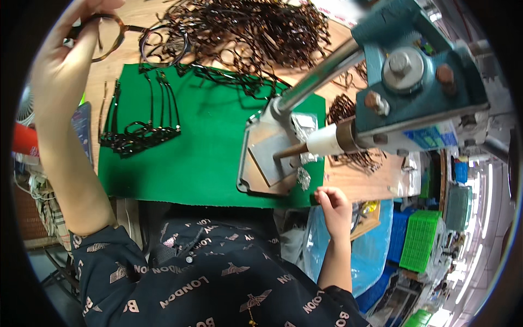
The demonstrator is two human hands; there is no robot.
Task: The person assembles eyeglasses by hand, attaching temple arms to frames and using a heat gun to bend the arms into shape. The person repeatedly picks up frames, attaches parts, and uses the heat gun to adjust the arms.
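Note:
At the far left, my left hand [62, 65] is raised and closed on a brown tortoiseshell eyeglass frame [121, 39]; the upper fingers run out of the picture. My right hand [333, 206] is by the front edge of the green mat [207, 163], thumb and fingertips pressed together. Whether something small sits between them I cannot make out. Closest to it are a small heap of shiny little parts [304, 177] and the metal base [261, 177] of a bench press [392, 82]. A row of dark eyeglass frames [139, 137] lies on the mat's left side.
A large tangled pile of tortoiseshell frames [245, 32] covers the table's back. More brown pieces [354, 158] lie right of the press. The press column leans across the middle right. Below the table's right edge are a blue plastic-lined container [365, 261] and a green crate [419, 240].

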